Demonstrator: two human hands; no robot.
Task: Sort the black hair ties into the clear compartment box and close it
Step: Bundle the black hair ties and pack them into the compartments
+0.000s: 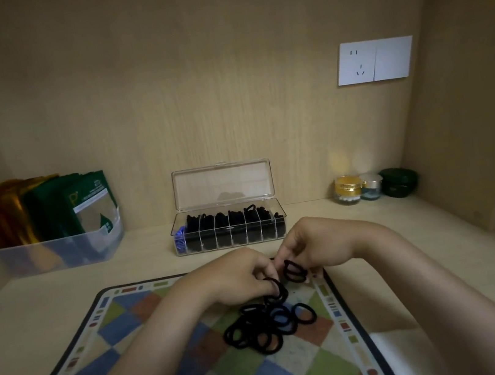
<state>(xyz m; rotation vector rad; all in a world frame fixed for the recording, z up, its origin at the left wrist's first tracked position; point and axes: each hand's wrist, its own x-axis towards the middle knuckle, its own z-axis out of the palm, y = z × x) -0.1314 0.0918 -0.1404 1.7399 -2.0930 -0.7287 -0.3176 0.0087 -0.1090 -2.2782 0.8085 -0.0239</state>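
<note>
A pale worktop [375, 232] fills a wooden alcove. At its rear left corner a clear bin [66, 251] holds gold and green sachets [88, 204], one marked "P", the other print unreadable. At the rear middle stands the box [230, 243], lid [222, 184] up, its compartments packed with black ties [238, 220], something blue in the leftmost. Over the mat [126, 327] at the front edge, the left hand [237, 275] pinches a tie [277, 287] above the loose ties [267, 325]; the right hand [310, 248] grips a second tie [294, 272].

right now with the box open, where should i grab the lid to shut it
Take the lid by its free top edge, at the small middle tab, coming from above and in front. It stands upright, hinged along the back of the box, so pulling that edge forward and down likely swings it shut.
</note>
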